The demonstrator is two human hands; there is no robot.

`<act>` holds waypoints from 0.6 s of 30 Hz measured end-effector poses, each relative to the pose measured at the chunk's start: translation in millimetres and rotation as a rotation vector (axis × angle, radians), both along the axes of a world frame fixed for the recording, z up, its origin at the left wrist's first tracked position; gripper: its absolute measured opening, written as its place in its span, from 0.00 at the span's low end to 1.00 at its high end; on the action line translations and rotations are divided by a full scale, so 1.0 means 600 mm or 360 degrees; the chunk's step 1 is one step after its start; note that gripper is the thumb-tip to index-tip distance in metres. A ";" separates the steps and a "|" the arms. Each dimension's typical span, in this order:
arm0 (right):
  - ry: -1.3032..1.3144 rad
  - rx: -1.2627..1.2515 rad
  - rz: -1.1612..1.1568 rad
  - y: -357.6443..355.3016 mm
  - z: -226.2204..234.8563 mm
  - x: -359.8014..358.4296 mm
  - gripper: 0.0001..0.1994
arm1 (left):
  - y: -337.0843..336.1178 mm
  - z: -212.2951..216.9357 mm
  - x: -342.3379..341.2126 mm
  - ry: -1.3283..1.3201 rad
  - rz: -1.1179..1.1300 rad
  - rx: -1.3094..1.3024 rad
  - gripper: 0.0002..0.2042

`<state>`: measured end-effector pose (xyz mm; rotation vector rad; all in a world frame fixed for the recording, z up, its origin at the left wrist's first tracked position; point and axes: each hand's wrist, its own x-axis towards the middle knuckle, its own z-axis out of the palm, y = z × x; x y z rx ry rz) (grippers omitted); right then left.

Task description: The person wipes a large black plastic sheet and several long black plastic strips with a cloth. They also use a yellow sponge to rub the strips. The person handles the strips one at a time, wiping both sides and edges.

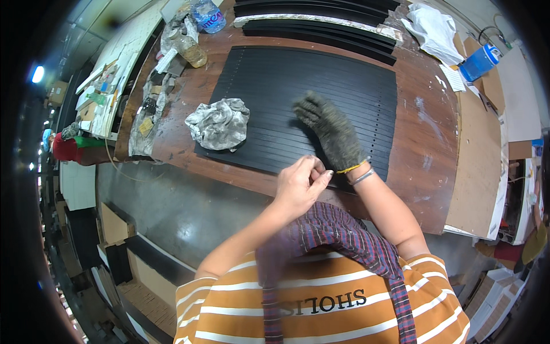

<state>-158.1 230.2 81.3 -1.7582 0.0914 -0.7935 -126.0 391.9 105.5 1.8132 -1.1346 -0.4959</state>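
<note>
A worn brown wooden table stands on a grey concrete floor; a bright lamp glows far left

- You're in a workshop: the worn wooden workbench is scuffed and paint-smeared.
- Black slatted strips lie in rows on it, with more stacked behind.
- Crumpled rags, scraps, bottles and cardboard sheets crowd the edges.

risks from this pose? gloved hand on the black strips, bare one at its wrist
1. The right hand, in a fuzzy grey glove, lies flat on the black strips; loose fibres could perhaps shed onto them.
2. The left hand pinches at the glove cuff; a tug might drag the palm and nudge strips out of line.
3. The crumpled rag overlaps the strips' left part and could smear them.
</note>
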 end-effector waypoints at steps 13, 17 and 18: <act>-0.0474 0.1878 0.0493 0.023 -0.051 -0.012 0.24 | -0.022 -0.004 0.002 -0.0180 -0.0681 0.0330 0.09; -0.0077 -0.0154 -0.0248 -0.002 -0.053 -0.036 0.23 | -0.004 0.009 0.076 -0.0329 -0.0816 0.0178 0.13; 0.0199 -0.0672 -0.0476 -0.019 -0.055 -0.056 0.25 | 0.006 0.009 0.116 -0.0794 -0.0617 0.0110 0.16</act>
